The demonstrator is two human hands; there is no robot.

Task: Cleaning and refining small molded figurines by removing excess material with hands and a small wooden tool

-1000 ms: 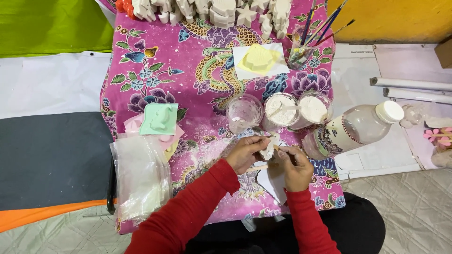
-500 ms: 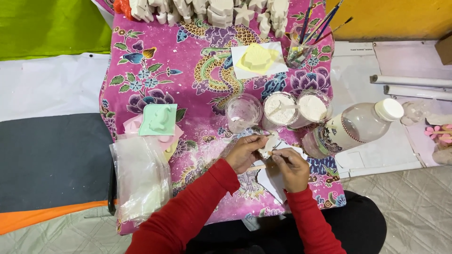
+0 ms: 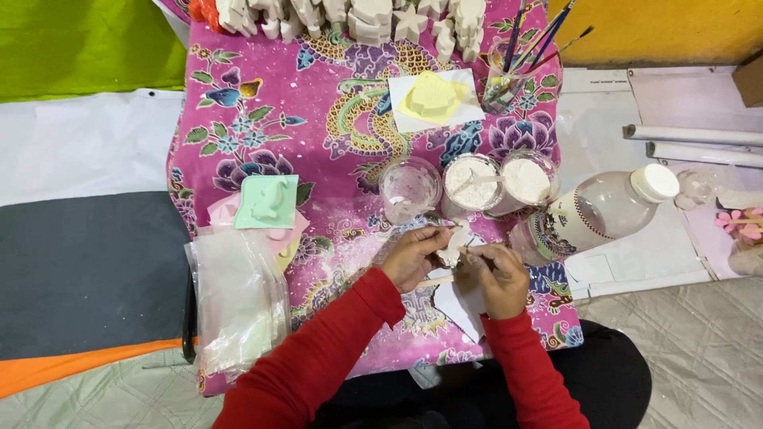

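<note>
Lower centre of frame: the left hand (image 3: 415, 256), red-sleeved, grips a small white plaster figure (image 3: 453, 245) between thumb and fingers. The right hand (image 3: 499, 274) closes on a thin wooden stick (image 3: 435, 281) and touches the figure from the right. Both hands meet over a white paper sheet (image 3: 457, 306) lying on the pink floral patterned cloth (image 3: 238, 127).

Just above the hands stand an empty clear plastic cup (image 3: 409, 187) and two clear cups of white powder (image 3: 499, 181). A clear plastic bottle with a white cap (image 3: 608, 210) lies on its side to the right. At left centre rests a green mould (image 3: 268, 201) above a clear plastic bag (image 3: 238, 298). Top centre: a yellow mould on white paper (image 3: 433, 97), unpainted white plaster figures (image 3: 358, 14), and a cup of paintbrushes (image 3: 509, 79).
</note>
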